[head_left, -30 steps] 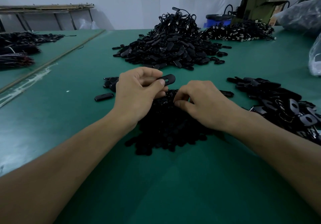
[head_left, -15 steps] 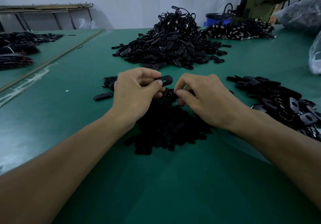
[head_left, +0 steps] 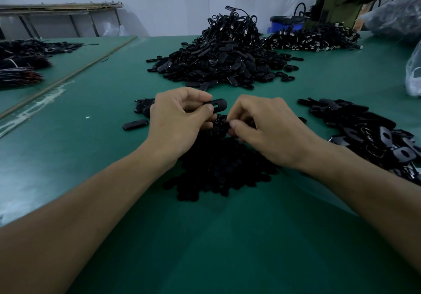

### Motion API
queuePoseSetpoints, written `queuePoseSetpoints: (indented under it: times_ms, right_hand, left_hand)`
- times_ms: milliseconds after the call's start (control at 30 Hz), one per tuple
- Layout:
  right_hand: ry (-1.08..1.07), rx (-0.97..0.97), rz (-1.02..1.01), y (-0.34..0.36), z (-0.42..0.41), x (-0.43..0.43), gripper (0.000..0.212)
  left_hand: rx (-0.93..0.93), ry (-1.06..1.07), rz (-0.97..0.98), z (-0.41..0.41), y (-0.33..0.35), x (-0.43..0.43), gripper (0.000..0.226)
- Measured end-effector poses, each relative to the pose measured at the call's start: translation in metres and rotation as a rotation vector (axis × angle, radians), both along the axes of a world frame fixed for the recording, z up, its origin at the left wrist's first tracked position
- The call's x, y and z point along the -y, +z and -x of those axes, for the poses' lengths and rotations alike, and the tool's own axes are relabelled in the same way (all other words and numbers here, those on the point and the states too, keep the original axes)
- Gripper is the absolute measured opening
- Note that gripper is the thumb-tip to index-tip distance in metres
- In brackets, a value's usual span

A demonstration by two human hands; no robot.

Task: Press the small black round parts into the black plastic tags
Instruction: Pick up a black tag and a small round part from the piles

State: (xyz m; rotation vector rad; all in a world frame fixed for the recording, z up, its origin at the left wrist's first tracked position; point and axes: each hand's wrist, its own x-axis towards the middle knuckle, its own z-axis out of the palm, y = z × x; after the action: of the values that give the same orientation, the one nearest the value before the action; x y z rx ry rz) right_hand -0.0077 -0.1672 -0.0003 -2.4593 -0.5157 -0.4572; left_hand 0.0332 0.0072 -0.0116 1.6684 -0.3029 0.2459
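While your left hand (head_left: 180, 120) pinches one black tag (head_left: 216, 105) between thumb and forefinger, its free end sticks out toward your right hand (head_left: 268, 129), likely so the hole stays exposed for a press-in. Thumb lies on top of the tag, the other fingers curl under; narrow grip, closed on the tag, held above the table (head_left: 95, 157) near its middle.

Your right hand sits just beside the tag, fingertips (head_left: 232, 124) pinched tight together over the pile of small round parts (head_left: 218, 166). Looks like they hold or are plucking one round part, but it is black on black and I cannot tell if one is actually in the pinch. Fingers narrow, nearly closed.

Parts pile lies right under both hands, probably for short reach. Big heap of tags (head_left: 218, 61) sits toward the far edge, another batch of tags (head_left: 369, 131) toward the right edge, one loose tag (head_left: 135, 125) left of your left hand. Part not yet pressed in, judging by the gap between the hands.
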Motion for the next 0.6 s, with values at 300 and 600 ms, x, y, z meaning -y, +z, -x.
queuePoseSetpoints:
  times_ms: [300, 600]
  right_hand:
    - [0.000, -0.021, 0.007, 0.0014, 0.0019, -0.0026, 0.009]
    - [-0.011, -0.050, -0.003, 0.0048, 0.0040, -0.0016, 0.021]
  left_hand:
    - [0.007, -0.002, -0.026, 0.0011, 0.0013, 0.0003, 0.016]
    - [0.006, -0.002, -0.024, 0.0010, 0.0011, 0.0006, 0.016]
